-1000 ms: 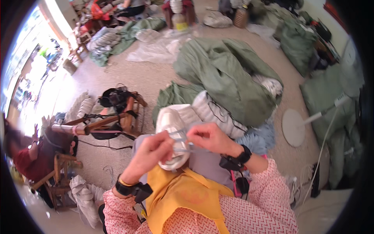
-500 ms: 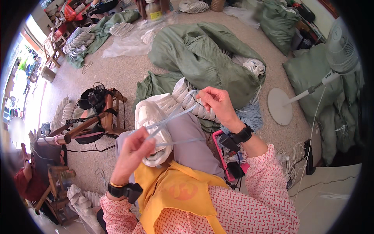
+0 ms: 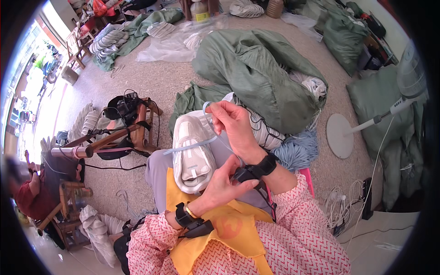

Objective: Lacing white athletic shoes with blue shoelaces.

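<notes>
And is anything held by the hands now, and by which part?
The right hand pinches the light-blue cord by a curved stretch at its fingertips. Whether the left hand grips it too cannot be told.

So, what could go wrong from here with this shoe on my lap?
Neither hand grips the white shoe, so it might slide if you tug the pale blue cord lying across it. Your left hand is right by the black device on your right wrist, so the cord could snag there. And your right hand has the cord only at the fingertips, so it may slip.
</notes>
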The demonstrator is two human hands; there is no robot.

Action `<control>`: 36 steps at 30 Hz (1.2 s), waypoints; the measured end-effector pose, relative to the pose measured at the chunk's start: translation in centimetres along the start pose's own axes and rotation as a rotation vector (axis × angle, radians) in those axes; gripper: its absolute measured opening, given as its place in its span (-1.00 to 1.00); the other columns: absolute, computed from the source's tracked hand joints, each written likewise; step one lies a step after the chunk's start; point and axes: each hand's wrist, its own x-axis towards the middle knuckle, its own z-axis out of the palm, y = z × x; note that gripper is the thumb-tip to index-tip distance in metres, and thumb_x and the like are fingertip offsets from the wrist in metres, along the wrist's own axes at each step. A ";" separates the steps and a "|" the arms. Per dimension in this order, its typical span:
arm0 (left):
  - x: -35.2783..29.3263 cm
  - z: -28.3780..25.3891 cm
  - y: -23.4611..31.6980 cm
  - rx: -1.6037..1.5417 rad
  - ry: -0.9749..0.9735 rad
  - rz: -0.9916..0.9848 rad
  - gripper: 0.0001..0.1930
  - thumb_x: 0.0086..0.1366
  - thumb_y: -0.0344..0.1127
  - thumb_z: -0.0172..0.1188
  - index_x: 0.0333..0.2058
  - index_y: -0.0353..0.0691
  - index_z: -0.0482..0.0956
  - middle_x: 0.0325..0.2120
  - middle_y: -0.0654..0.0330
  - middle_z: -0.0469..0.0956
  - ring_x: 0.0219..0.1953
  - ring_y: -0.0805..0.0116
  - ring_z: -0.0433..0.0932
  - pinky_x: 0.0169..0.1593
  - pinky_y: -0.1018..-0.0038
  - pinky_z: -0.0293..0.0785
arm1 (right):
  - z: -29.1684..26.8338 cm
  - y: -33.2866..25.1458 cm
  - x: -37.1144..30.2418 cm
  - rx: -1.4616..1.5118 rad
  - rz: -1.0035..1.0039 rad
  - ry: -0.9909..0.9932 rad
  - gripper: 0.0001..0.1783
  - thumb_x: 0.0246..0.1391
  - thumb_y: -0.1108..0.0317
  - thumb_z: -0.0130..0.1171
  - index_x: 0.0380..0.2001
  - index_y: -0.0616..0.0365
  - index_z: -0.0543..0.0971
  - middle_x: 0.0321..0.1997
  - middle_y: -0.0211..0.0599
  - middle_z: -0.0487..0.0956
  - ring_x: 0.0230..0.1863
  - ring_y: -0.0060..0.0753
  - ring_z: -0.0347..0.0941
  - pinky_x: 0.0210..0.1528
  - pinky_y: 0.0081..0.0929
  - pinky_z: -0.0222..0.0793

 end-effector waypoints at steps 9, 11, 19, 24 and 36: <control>-0.1 -0.3 -1.1 -0.281 0.042 -0.131 -0.64 0.34 -0.22 0.41 -0.10 -0.22 0.41 -0.35 0.41 0.46 -0.35 0.67 0.37 -0.33 0.61 0.30 | -0.4 1.6 1.5 -0.970 -0.798 -0.063 -0.92 0.25 0.40 0.30 -0.26 0.14 0.62 -0.39 -0.26 0.60 -0.41 -0.19 0.63 -0.41 -0.29 0.50; -0.2 -0.3 -0.7 -0.312 0.048 -0.164 -0.66 0.37 -0.25 0.37 -0.05 -0.22 0.43 -0.30 0.40 0.48 -0.35 0.69 0.39 -0.31 0.64 0.30 | -0.2 1.9 1.7 -1.011 -0.817 -0.080 -0.92 0.21 0.44 0.32 -0.25 0.16 0.62 -0.37 -0.22 0.60 -0.42 -0.12 0.60 -0.41 -0.28 0.49; -0.7 -0.2 -0.3 -0.309 0.044 -0.185 -0.68 0.39 -0.32 0.35 -0.03 -0.21 0.41 -0.22 0.40 0.51 -0.31 0.76 0.43 -0.30 0.73 0.35 | 0.9 2.6 2.6 -0.817 -0.715 -0.033 -0.91 0.26 0.42 0.31 -0.28 0.22 0.64 -0.44 -0.30 0.58 -0.50 -0.38 0.53 -0.48 -0.48 0.40; -0.1 0.4 -0.1 -0.365 0.094 -0.118 -0.65 0.37 -0.33 0.41 -0.05 -0.22 0.39 -0.24 0.39 0.54 -0.29 0.71 0.48 -0.26 0.67 0.44 | -0.1 3.5 3.8 -0.038 0.030 0.131 -0.73 0.41 0.24 0.23 -0.23 0.25 0.69 -0.50 -0.50 0.54 -0.56 -0.69 0.39 -0.51 -0.63 0.33; -0.8 1.0 -1.5 -0.362 0.079 -0.216 -0.48 0.24 -0.23 0.56 -0.03 -0.22 0.38 -0.27 0.38 0.52 -0.28 0.67 0.47 -0.27 0.66 0.42 | -1.5 4.4 2.7 -0.949 -0.689 0.097 -0.82 0.38 0.35 0.24 -0.27 0.25 0.67 -0.53 -0.55 0.57 -0.55 -0.80 0.42 -0.52 -0.67 0.30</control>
